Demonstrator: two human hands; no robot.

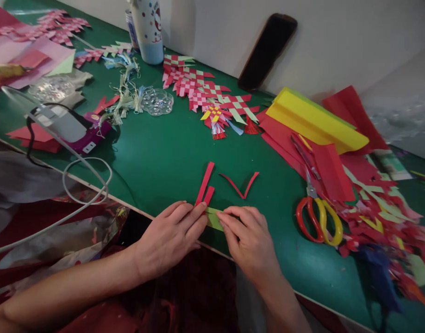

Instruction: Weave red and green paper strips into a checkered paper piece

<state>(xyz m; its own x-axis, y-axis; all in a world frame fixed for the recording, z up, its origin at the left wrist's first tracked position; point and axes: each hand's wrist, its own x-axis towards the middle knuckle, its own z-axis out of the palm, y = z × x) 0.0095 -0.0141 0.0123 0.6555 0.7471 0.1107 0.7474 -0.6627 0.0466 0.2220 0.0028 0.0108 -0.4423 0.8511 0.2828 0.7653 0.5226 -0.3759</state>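
Near the front edge of the green table, my left hand [174, 233] presses its fingertips on a folded red paper strip [204, 183] that points away from me. My right hand [247, 233] lies beside it, fingers curled down onto a light green paper strip [213, 218] that runs under both hands. The two strips cross between my fingertips. A loose V-shaped red strip [240, 186] lies just beyond my right hand, touched by neither hand.
Scissors with red and yellow handles [318, 217] lie to the right amid paper scraps. Yellow and red sheets [316, 121] sit behind them. Woven paper pieces [205, 95], a bottle [148, 28], a phone [267, 50] and a glue gun with cable [77, 132] stand further back and left.
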